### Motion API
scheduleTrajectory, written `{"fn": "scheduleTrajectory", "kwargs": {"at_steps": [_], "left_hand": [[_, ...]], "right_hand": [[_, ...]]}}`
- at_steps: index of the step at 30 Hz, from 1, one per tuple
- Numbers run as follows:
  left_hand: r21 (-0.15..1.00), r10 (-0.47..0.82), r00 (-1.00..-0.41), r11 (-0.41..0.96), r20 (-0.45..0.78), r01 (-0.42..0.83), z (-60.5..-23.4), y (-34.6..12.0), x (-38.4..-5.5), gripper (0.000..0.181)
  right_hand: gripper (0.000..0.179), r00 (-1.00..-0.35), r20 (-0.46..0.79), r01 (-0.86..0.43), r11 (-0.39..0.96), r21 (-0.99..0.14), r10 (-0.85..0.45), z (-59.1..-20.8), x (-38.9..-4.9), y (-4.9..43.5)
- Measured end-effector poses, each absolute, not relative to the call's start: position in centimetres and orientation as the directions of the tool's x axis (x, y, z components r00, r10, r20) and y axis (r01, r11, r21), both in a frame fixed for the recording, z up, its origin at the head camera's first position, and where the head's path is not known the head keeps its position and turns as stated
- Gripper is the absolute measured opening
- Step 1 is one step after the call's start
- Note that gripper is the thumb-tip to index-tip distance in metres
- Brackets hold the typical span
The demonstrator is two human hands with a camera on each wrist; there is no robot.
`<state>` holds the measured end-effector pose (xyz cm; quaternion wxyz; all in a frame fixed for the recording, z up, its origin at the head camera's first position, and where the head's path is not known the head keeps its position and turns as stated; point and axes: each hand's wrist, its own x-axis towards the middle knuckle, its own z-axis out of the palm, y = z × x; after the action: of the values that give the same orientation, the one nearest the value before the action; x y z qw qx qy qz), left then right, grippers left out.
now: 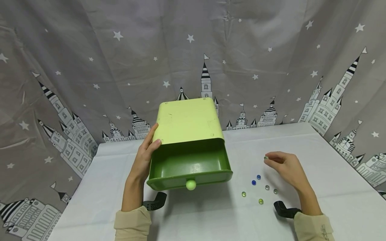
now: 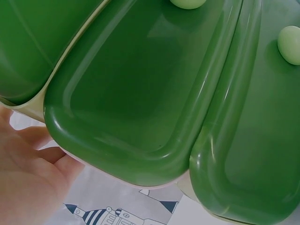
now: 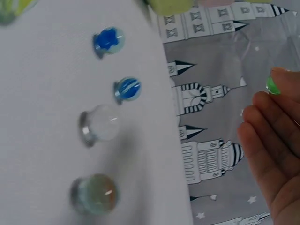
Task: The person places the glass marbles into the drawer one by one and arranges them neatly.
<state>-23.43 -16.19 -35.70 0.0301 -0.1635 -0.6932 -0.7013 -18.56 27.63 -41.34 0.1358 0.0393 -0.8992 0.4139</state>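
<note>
Green and see-through, a small marble (image 1: 266, 158) is being pinched between thumb and forefinger by the right hand (image 1: 286, 169), the gap between them narrow, above the right part of the worktop (image 1: 99, 201). By the left hand (image 1: 144, 157), laid wide along its left side with the thumb at the top edge, a chest (image 1: 190, 120) is being steadied slightly left of the worktop's middle. Its top drawer (image 1: 181, 164) is standing pulled out toward the near edge, round knob (image 1: 191, 184) foremost, while two lower drawer fronts (image 2: 131, 89) are being shown closed in the left wrist view. Between the chest and the worktop's right edge, two blue marbles (image 1: 258, 177), two clear marbles (image 1: 267, 187) and, nearest the near edge, two yellow-green marbles (image 1: 244, 194) are lying loose. From this, the marbles are probably being stored one at a time, and the held one is being readied for the open drawer. For the next move, a sideways reach toward the drawer's mouth is likely being called for, followed by a gentle loosening of the pinch, while the chest is being braced against tipping by the other hand.
</note>
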Motion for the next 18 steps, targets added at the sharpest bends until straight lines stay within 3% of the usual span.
{"fn": "scheduleTrajectory", "kwargs": {"at_steps": [9,18], "left_hand": [[0.965,0.182,-0.948,-0.033,0.261,0.259,-35.7,-16.2,-23.3,0.064],[0.963,0.188,-0.944,-0.045,0.269,0.266,-35.6,-16.1,-23.3,0.064]], "right_hand": [[0.025,-0.939,0.343,-0.261,0.612,-0.746,0.017,-38.6,-17.5,25.7],[0.015,-0.874,0.483,-0.437,0.526,-0.73,-0.055,-36.2,-16.6,22.1]]}}
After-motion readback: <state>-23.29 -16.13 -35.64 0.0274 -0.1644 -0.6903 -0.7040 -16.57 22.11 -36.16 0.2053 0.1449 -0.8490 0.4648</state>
